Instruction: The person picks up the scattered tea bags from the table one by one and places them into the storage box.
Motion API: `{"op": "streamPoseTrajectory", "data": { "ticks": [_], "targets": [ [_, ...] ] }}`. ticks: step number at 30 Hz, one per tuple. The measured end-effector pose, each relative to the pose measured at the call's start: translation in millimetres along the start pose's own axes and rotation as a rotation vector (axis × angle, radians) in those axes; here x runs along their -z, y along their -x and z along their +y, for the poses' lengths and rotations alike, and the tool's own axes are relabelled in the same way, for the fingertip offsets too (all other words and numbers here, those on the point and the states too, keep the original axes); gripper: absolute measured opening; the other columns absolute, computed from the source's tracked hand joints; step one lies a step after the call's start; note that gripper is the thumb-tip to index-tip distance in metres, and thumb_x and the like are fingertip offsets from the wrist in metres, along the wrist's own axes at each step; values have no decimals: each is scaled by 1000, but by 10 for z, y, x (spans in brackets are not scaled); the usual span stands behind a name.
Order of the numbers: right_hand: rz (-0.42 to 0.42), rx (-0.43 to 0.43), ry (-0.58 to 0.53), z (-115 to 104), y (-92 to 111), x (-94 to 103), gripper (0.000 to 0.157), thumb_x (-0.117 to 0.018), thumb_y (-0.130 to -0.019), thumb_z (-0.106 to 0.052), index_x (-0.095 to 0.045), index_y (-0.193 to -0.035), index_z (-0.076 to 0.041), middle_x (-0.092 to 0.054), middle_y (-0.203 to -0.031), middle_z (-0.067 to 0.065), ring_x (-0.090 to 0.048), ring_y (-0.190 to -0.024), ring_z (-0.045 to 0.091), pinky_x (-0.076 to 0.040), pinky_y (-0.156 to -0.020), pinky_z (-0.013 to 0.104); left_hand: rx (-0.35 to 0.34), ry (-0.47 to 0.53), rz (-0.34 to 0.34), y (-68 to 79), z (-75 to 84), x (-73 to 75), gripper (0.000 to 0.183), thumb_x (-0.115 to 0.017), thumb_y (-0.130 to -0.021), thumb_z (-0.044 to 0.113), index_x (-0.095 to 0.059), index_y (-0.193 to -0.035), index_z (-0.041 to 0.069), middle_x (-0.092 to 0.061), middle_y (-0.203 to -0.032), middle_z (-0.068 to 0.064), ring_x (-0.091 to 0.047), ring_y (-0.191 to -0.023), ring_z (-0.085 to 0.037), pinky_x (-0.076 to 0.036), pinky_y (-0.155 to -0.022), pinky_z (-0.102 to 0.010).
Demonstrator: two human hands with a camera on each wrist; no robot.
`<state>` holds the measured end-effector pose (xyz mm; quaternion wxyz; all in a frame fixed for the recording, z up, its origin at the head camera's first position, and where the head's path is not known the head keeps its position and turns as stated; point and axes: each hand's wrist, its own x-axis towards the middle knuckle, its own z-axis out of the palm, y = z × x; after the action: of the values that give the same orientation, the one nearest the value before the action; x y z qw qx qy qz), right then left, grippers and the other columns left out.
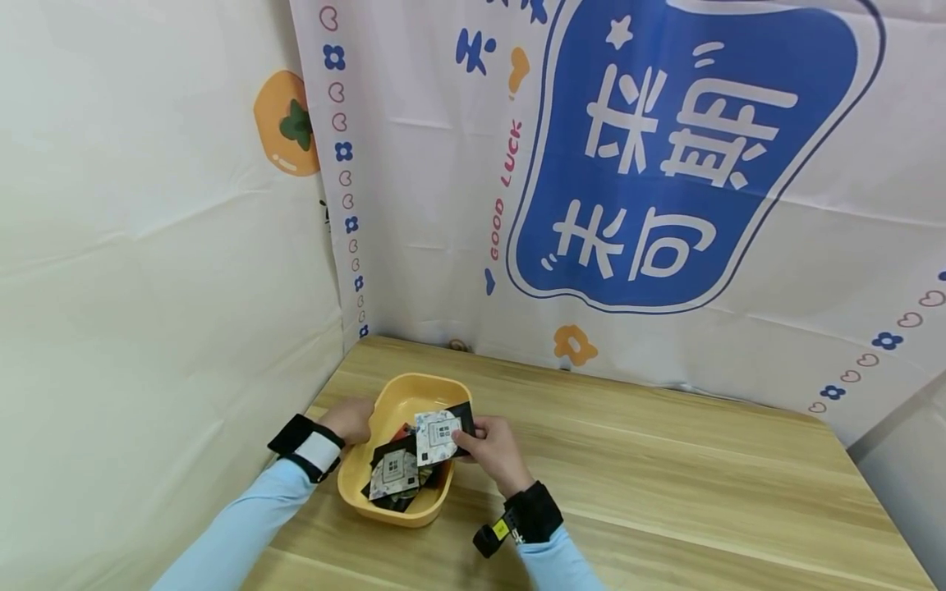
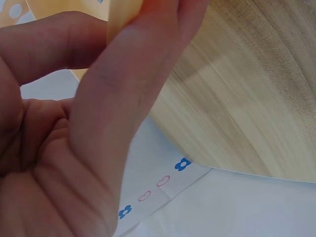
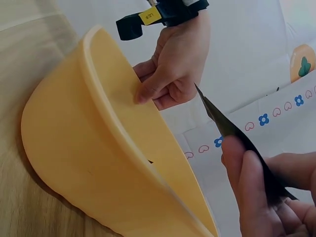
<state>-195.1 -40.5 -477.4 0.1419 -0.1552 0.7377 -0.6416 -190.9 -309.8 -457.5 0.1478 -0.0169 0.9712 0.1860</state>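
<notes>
A yellow plastic basin [image 1: 402, 400] stands on the wooden table, with several flat black-and-white packets [image 1: 394, 474] piled inside. At its left rim, my left hand [image 1: 351, 420] pinches the wall between thumb and fingers; the left wrist view shows the thumb against the basin edge [image 2: 123, 17]. Over the right side of the basin, my right hand [image 1: 497, 453] holds a flat packet [image 1: 434, 437] with a pale patterned front and a dark edge. Seen edge-on in the right wrist view, this packet [image 3: 229, 126] is above the rim, pinched between thumb and fingers.
The wooden table [image 1: 665, 468] extends to the right of the basin. A white printed cloth [image 1: 429, 205] hangs behind it, and a plain pale sheet [image 1: 163, 287] hangs close on the left. Black straps [image 1: 535, 513] wrap both wrists.
</notes>
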Motion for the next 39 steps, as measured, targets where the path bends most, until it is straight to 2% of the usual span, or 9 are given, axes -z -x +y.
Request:
{"op": "streamPoseTrajectory", "data": {
  "ticks": [8, 16, 20, 24, 27, 30, 35, 39],
  "targets": [
    [-49, -17, -23, -6, -7, -86, 22, -65, -94, -7, -68, -108, 9, -74, -93, 20, -73, -74, 18, -63, -73, 40, -30, -18, 23, -14, 0, -34, 20, -56, -80, -12, -60, -98, -5, -59, -77, -10, -58, -59, -18, -44, -45, -22],
    [-56, 7, -25, 7, -27, -157, 20, -66, -92, -6, -69, -106, 9, -74, -92, 21, -74, -75, 20, -63, -68, 36, -20, -18, 33, 15, 1, -24, 17, -56, -83, -12, -60, -97, -6, -58, -75, -11, -58, -55, -18, -42, -42, -21],
    [-62, 5, -13, 3, -21, -188, 19, -68, -92, -6, -70, -104, 7, -75, -90, 19, -71, -69, 15, -63, -67, 38, -24, -8, 38, 42, 20, -24, 15, -56, -82, -12, -61, -94, -5, -58, -73, -10, -59, -54, -18, -44, -41, -21],
    [-84, 8, -8, 19, -40, -206, 16, -69, -91, -5, -68, -100, 8, -74, -85, 16, -64, -57, 10, -61, -61, 32, -15, -6, 33, 44, 48, -19, 15, -55, -81, -12, -60, -91, -3, -57, -72, -9, -58, -51, -16, -44, -40, -20],
    [-87, 17, 32, 42, -58, -206, 15, -70, -90, -5, -68, -97, 7, -72, -80, 16, -58, -52, 9, -55, -55, 26, -11, -14, 30, 19, 50, -25, 15, -55, -81, -12, -60, -91, -3, -57, -71, -9, -57, -49, -15, -43, -39, -20],
    [-47, 63, 148, 66, -68, -202, 21, -71, -90, -11, -69, -100, 7, -72, -85, 17, -60, -60, 10, -53, -58, 25, -9, -12, 23, -6, 35, -36, 15, -55, -82, -12, -60, -93, -3, -57, -72, -9, -57, -49, -16, -42, -39, -20],
    [82, 166, 343, 73, -39, -149, 35, -69, -93, -21, -69, -114, 7, -71, -98, 18, -67, -83, 21, -55, -65, 26, -16, -8, 23, -23, -11, -69, 15, -56, -82, -13, -60, -92, -3, -56, -72, -9, -56, -51, -17, -41, -40, -21],
    [79, 172, 332, 57, 10, -25, 32, -62, -97, -19, -67, -118, 4, -70, -106, 19, -67, -96, 30, -57, -77, 32, -47, -20, 44, -21, -49, -81, 16, -55, -78, -13, -59, -86, 0, -56, -71, -8, -55, -51, -16, -40, -40, -20]
  ]
}}
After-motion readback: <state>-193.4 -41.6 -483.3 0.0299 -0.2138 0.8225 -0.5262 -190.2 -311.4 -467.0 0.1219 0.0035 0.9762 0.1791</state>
